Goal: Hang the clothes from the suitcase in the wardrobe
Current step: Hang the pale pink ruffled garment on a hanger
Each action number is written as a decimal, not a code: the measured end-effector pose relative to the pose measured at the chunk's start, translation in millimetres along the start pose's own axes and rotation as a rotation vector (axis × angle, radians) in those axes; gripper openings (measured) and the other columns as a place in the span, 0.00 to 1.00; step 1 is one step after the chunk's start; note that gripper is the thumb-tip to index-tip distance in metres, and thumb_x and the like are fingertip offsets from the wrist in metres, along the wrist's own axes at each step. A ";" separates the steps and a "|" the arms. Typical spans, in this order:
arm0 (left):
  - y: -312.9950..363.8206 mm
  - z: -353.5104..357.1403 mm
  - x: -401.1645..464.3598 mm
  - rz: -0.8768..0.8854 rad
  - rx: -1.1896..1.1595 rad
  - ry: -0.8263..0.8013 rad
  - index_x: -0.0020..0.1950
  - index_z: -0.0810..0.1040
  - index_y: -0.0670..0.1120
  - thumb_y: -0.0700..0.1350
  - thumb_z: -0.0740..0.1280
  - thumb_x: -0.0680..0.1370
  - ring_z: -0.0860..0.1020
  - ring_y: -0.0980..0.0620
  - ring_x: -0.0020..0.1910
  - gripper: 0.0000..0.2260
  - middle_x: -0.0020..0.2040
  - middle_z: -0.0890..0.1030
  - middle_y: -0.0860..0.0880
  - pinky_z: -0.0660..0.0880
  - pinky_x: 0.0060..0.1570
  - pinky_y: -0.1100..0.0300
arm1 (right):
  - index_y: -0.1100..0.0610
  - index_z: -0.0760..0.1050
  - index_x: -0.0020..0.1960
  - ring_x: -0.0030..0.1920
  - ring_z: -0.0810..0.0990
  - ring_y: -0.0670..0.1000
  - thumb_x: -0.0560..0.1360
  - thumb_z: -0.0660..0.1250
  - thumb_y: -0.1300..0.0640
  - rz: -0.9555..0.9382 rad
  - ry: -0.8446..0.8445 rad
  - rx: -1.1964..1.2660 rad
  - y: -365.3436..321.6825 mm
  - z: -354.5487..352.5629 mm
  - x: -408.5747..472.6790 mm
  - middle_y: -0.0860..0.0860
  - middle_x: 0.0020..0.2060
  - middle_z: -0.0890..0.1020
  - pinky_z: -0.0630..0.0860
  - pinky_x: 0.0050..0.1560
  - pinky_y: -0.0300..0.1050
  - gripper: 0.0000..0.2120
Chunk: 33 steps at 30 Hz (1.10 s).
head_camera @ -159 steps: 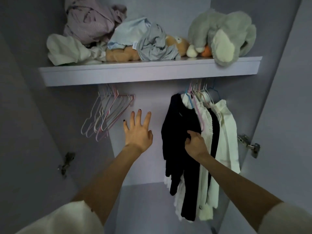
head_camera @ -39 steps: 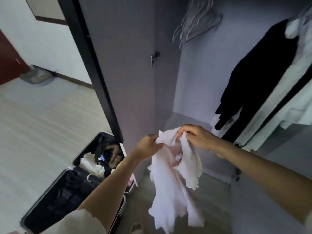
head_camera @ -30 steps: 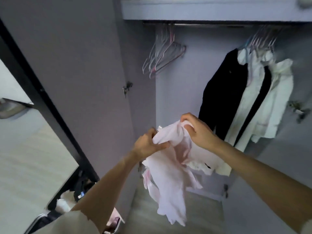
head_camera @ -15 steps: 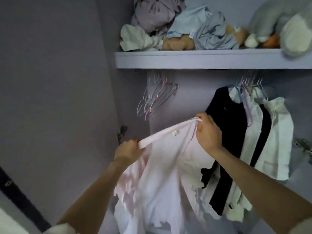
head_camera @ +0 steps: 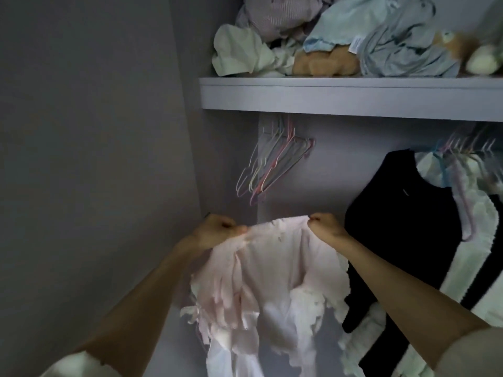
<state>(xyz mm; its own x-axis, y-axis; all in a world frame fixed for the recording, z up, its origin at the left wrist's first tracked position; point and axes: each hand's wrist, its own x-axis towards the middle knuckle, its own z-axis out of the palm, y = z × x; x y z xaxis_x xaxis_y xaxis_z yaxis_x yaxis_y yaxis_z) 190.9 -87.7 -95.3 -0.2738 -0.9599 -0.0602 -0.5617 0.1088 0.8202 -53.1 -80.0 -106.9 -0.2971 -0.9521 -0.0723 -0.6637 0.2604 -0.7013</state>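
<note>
A pale pink garment (head_camera: 272,270) with frilly edges hangs spread between my two hands inside the wardrobe. My left hand (head_camera: 217,231) grips its top edge on the left, and my right hand (head_camera: 325,227) grips the top edge on the right. Behind and above them, a bunch of empty wire hangers (head_camera: 272,164) hangs from the rail. To the right hang a black top (head_camera: 402,213) and white clothes (head_camera: 479,240) on hangers. The suitcase is out of view.
A shelf (head_camera: 340,96) above the rail carries crumpled clothes (head_camera: 275,39) and a brown soft toy (head_camera: 324,63). The wardrobe's left wall (head_camera: 95,159) stands close by my left arm.
The garment now hangs level between my hands, which sit at about the same height. The view has shifted closer and rightward into the wardrobe.
</note>
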 end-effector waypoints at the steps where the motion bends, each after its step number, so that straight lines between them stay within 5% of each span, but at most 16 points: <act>1: -2.2 0.9 6.4 0.001 0.000 0.087 0.27 0.70 0.45 0.43 0.69 0.75 0.64 0.61 0.21 0.18 0.19 0.68 0.55 0.62 0.24 0.68 | 0.62 0.79 0.44 0.47 0.77 0.56 0.75 0.57 0.64 -0.017 -0.028 0.018 -4.0 5.5 11.0 0.58 0.45 0.79 0.72 0.48 0.44 0.11; 3: -8.5 3.3 17.0 0.014 0.080 0.198 0.27 0.69 0.45 0.40 0.66 0.77 0.66 0.63 0.24 0.18 0.20 0.69 0.56 0.61 0.24 0.69 | 0.65 0.78 0.55 0.49 0.77 0.56 0.76 0.58 0.64 -0.044 -0.045 0.089 -14.2 18.4 33.8 0.57 0.47 0.78 0.73 0.55 0.48 0.13; 6: -21.3 11.1 28.4 0.036 0.193 0.238 0.28 0.66 0.47 0.40 0.64 0.78 0.68 0.52 0.35 0.19 0.28 0.67 0.52 0.60 0.33 0.62 | 0.64 0.76 0.56 0.39 0.74 0.54 0.76 0.58 0.65 -0.044 -0.067 0.392 -39.9 34.2 61.0 0.56 0.43 0.75 0.75 0.40 0.47 0.12; 11: -24.1 15.1 35.4 0.098 0.225 0.334 0.30 0.61 0.50 0.38 0.59 0.80 0.68 0.49 0.38 0.19 0.30 0.68 0.48 0.63 0.41 0.59 | 0.54 0.70 0.36 0.27 0.70 0.46 0.76 0.59 0.62 0.014 -0.112 0.719 -84.4 49.7 96.8 0.50 0.26 0.75 0.68 0.28 0.38 0.11; 15: -31.9 11.0 39.6 0.022 0.304 0.343 0.45 0.72 0.37 0.43 0.55 0.81 0.76 0.38 0.45 0.12 0.45 0.77 0.34 0.70 0.46 0.51 | 0.55 0.70 0.32 0.15 0.67 0.43 0.77 0.60 0.60 0.025 -0.112 0.746 -90.3 62.3 118.9 0.49 0.19 0.73 0.60 0.19 0.31 0.15; 19: -35.2 15.0 43.4 -0.025 0.359 0.375 0.55 0.72 0.34 0.45 0.53 0.82 0.76 0.34 0.52 0.15 0.52 0.78 0.33 0.70 0.49 0.51 | 0.55 0.68 0.31 0.14 0.66 0.41 0.77 0.59 0.64 -0.042 -0.067 0.683 -87.3 67.1 130.0 0.53 0.26 0.70 0.58 0.16 0.28 0.16; 29: -27.3 26.1 47.9 -0.171 0.193 0.367 0.57 0.73 0.37 0.47 0.51 0.82 0.74 0.42 0.59 0.16 0.57 0.77 0.38 0.66 0.60 0.55 | 0.54 0.66 0.33 0.18 0.71 0.43 0.77 0.54 0.68 -0.118 0.138 0.681 -72.4 31.1 124.5 0.52 0.28 0.70 0.66 0.18 0.32 0.16; 33: -16.8 35.6 36.9 -0.164 -0.030 0.291 0.56 0.73 0.40 0.45 0.55 0.82 0.73 0.49 0.50 0.12 0.52 0.76 0.43 0.65 0.42 0.68 | 0.56 0.70 0.48 0.26 0.70 0.49 0.77 0.53 0.70 -0.087 0.071 0.616 -32.4 34.5 95.6 0.51 0.32 0.70 0.72 0.22 0.34 0.12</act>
<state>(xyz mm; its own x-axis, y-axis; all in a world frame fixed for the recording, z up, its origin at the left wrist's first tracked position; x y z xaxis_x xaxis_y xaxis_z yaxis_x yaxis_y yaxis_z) 162.5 -115.8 -131.5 0.0554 -0.9980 -0.0311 -0.5555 -0.0567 0.8296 -36.3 -185.0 -115.5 -0.3184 -0.9473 0.0357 -0.1764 0.0222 -0.9841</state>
